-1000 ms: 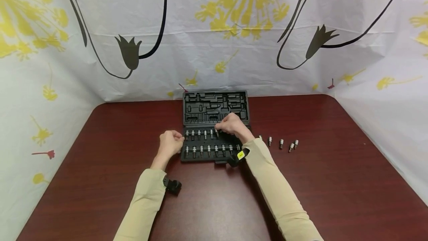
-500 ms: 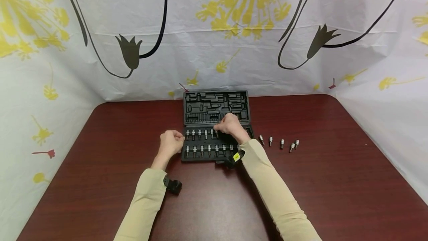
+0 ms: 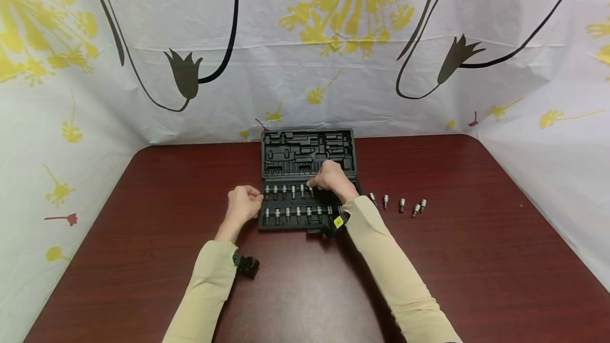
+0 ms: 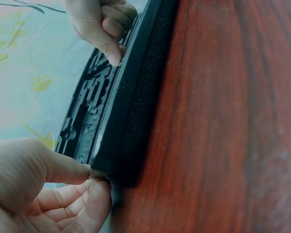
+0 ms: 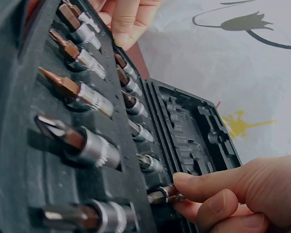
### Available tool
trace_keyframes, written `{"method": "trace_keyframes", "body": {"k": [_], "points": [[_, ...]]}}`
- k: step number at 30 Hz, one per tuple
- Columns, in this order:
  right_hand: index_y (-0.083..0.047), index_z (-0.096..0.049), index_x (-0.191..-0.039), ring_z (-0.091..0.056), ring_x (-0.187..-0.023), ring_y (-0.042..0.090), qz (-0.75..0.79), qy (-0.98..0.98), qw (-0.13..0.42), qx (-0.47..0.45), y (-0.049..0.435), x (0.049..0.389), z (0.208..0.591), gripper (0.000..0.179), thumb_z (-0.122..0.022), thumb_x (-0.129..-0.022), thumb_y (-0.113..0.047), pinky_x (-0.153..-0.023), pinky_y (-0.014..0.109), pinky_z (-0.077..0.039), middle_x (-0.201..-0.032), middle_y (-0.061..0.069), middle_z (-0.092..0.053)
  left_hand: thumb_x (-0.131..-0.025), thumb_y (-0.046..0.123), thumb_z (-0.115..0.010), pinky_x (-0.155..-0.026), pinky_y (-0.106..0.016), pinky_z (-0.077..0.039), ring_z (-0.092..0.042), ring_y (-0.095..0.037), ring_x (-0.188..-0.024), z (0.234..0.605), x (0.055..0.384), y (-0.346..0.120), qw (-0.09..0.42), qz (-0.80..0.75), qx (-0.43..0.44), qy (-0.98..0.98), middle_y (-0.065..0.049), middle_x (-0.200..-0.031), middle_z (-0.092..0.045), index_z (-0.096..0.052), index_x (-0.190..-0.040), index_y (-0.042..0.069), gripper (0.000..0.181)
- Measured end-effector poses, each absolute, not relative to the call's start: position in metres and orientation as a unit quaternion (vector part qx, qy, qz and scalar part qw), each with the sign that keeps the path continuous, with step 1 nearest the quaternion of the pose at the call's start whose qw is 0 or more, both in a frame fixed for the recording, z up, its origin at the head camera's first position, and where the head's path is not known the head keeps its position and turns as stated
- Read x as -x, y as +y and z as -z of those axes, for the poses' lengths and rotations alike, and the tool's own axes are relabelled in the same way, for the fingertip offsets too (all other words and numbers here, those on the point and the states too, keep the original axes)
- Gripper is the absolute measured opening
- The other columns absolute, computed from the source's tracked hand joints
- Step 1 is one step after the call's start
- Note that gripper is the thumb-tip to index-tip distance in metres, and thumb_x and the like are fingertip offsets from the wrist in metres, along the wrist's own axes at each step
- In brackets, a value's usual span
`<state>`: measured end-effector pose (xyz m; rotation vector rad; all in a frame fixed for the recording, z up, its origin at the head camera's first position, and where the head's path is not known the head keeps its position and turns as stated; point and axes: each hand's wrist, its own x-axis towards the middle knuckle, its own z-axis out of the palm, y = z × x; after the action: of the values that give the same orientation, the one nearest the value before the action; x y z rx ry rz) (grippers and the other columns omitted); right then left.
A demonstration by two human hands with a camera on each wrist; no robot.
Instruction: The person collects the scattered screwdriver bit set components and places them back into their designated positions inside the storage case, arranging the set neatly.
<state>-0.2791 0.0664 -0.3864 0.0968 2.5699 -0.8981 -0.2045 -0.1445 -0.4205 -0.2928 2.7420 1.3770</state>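
Observation:
A black bit socket case lies open on the table, two rows of bit sockets in its base. My right hand reaches over the back row. In the right wrist view, its thumb and fingers pinch a bit socket at the end of that row, the socket lying at its slot. My left hand holds the case's left edge; the left wrist view has its thumb on the rim and the index finger just below. Front-row bit sockets sit in their slots, metal ends showing. My right forearm hides the base's right part.
Several loose bit sockets lie on the dark red-brown table right of the case. The case lid, with moulded recesses, leans up at the back. A white patterned sheet hangs behind the table.
My right forearm has shifted slightly left, uncovering another loose bit socket beside the case. The right fingers have moved a little at the back row. My left hand has stayed in place.

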Motion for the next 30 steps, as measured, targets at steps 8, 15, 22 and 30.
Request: {"method": "trace_keyframes", "body": {"k": [8, 15, 22, 30], "points": [[-0.012, -0.050, -0.050, -0.036, -0.042, 0.014, 0.335, 0.912, 0.228, -0.059, 0.071, 0.282, 0.389, 0.039, -0.077, -0.078, -0.017, -0.042, 0.027, -0.029, -0.045, 0.002, -0.048, -0.089, 0.007, -0.060, -0.049, -0.030, -0.051, -0.058, -0.015, -0.048, 0.421, 0.204, -0.144, 0.026, -0.446, 0.089, 0.890, -0.018, -0.083, -0.067, -0.064, -0.090, -0.004, 0.012], [-0.009, -0.056, -0.059, -0.030, -0.040, 0.012, 0.323, 0.912, 0.245, -0.066, 0.072, 0.289, 0.388, 0.032, -0.077, -0.079, -0.022, -0.045, 0.028, -0.030, -0.047, 0.003, -0.046, -0.089, 0.007, -0.060, -0.049, -0.030, -0.051, -0.058, -0.015, -0.048, 0.420, 0.205, -0.145, 0.026, -0.445, 0.090, 0.891, -0.018, -0.083, -0.067, -0.065, -0.091, -0.004, 0.012], [-0.009, -0.051, -0.059, -0.032, -0.047, 0.014, 0.292, 0.915, 0.275, -0.046, 0.070, 0.299, 0.380, 0.036, -0.077, -0.078, -0.026, -0.051, 0.029, -0.033, -0.052, 0.002, -0.042, -0.089, 0.007, -0.060, -0.050, -0.030, -0.052, -0.059, -0.015, -0.050, 0.416, 0.207, -0.146, 0.026, -0.440, 0.092, 0.893, -0.020, -0.087, -0.067, -0.064, -0.092, -0.004, 0.012], [-0.010, -0.054, -0.061, -0.034, -0.050, 0.015, 0.238, 0.922, 0.303, -0.038, 0.069, 0.298, 0.375, 0.035, -0.075, -0.080, -0.031, -0.056, 0.030, -0.035, -0.053, 0.002, -0.043, -0.089, 0.006, -0.060, -0.050, -0.030, -0.052, -0.059, -0.016, -0.050, 0.416, 0.206, -0.144, 0.034, -0.442, 0.094, 0.892, -0.019, -0.086, -0.067, -0.064, -0.091, -0.004, 0.012]]}}
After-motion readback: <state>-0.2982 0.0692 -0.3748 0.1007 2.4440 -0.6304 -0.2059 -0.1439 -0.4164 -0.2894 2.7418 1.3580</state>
